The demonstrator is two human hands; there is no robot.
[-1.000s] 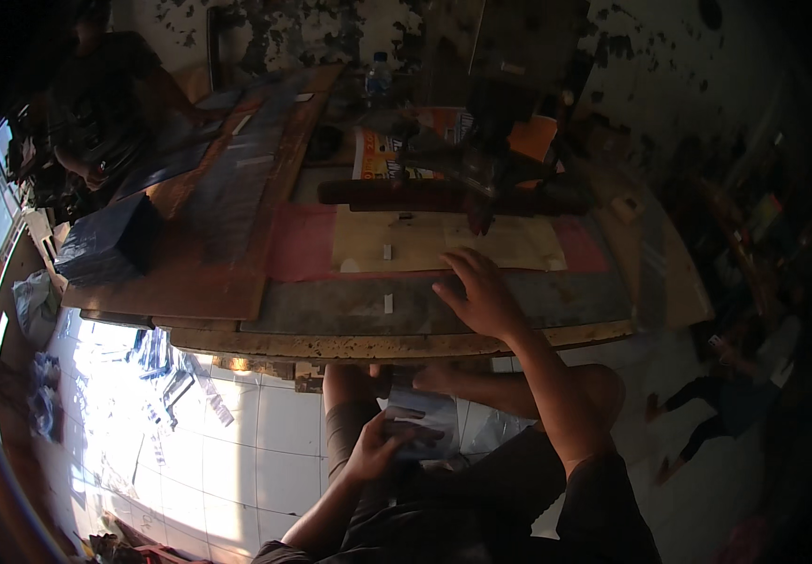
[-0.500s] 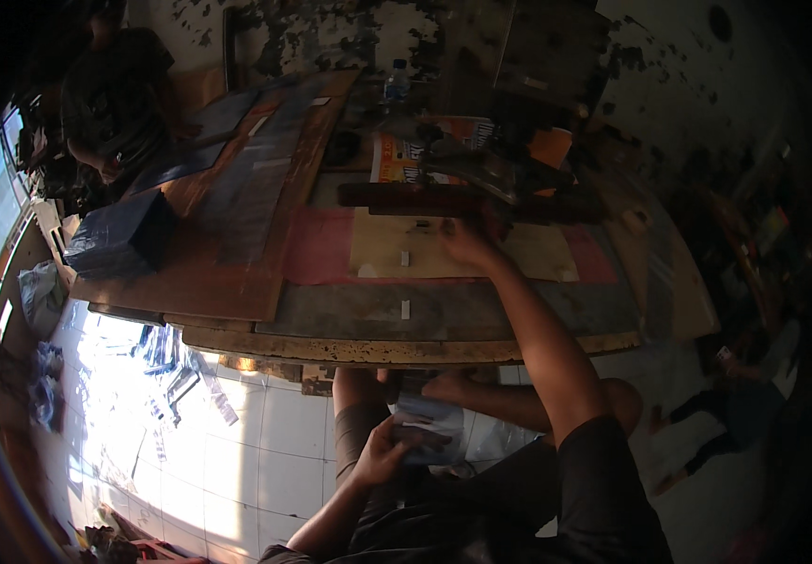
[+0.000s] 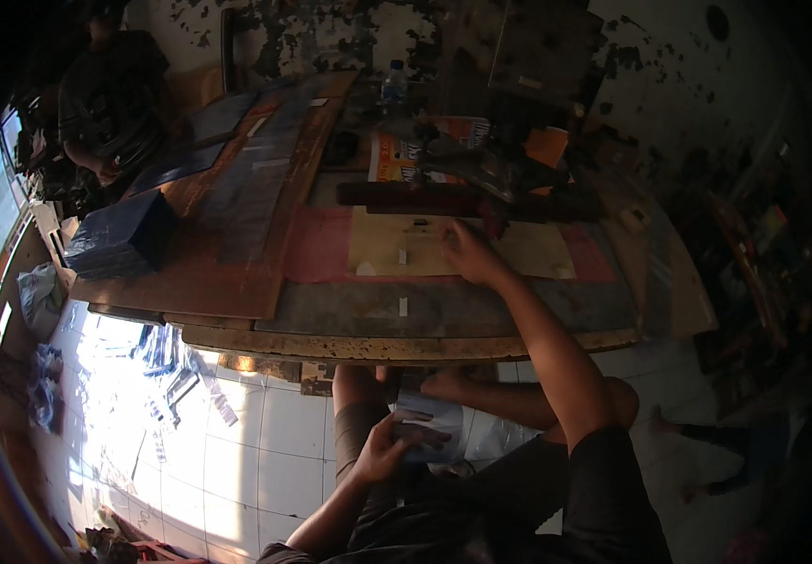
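Observation:
My left hand [image 3: 384, 453] is low over my lap, its fingers closed on a clear plastic sheet [image 3: 434, 428] that may be several layers thick. My right hand [image 3: 467, 254] is over the yellow board [image 3: 382, 240], fingers curled; whatever they pinch, if anything, is too dark to make out. Under the yellow board shows a pink sheet [image 3: 317, 246]. Just beyond my right hand runs a dark bar [image 3: 397, 196] belonging to a metal press-like machine [image 3: 491, 169]. Small pale strips lie on the board and on the grey tabletop [image 3: 350, 305] in front of it.
Wooden boards with clear sheets [image 3: 256, 202] and a dark blue wrapped block [image 3: 115, 240] lie at the left. A person [image 3: 119, 103] is beyond them. A water bottle [image 3: 395, 83] stands at the back. Plastic scraps [image 3: 171, 362] litter the floor; another person's legs [image 3: 716, 442] show at right.
My right hand has drawn slightly back toward me over the yellow board. My left hand stays with the plastic sheet. The person's legs at the far right have shifted.

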